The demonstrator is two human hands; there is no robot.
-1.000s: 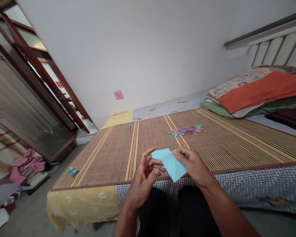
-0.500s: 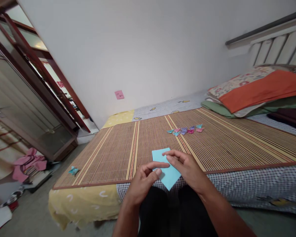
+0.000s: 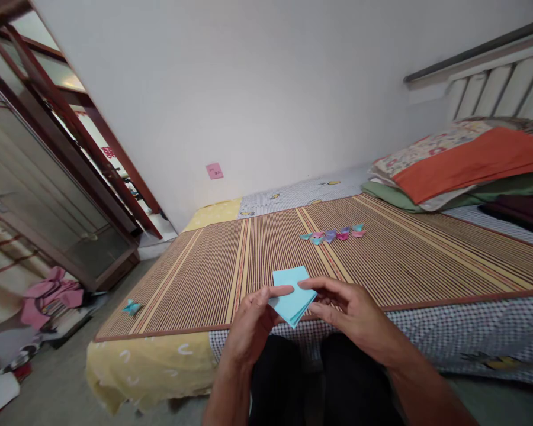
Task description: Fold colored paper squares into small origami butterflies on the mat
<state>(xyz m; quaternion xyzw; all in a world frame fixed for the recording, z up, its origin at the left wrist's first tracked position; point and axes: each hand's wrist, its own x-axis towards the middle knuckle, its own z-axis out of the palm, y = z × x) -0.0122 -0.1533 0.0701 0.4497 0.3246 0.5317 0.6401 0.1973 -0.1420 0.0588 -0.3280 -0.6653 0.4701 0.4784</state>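
Note:
Between my hands is a light blue folded paper (image 3: 295, 305), its layers showing along the lower right edge and a corner pointing toward me. My left hand (image 3: 251, 322) grips its left side, index finger lying across the top. On the right side, my right hand (image 3: 344, 305) pinches the paper with the index finger above and the thumb low at the edge. A flat light blue part (image 3: 288, 275) shows just beyond the fingers; I cannot tell whether it is a separate sheet on the mat.
Several small folded paper pieces (image 3: 333, 235) in blue, pink and purple lie in a row on the striped mat (image 3: 213, 278). One blue folded piece (image 3: 132, 307) rests near the mat's left edge. Pillows (image 3: 466, 160) are stacked at the right. A door (image 3: 57, 177) stands at the left.
The blue paper's near corner has moved up and left, and its layered edge now shows. My right hand has slid to the paper's right edge; my left index finger has drawn back slightly.

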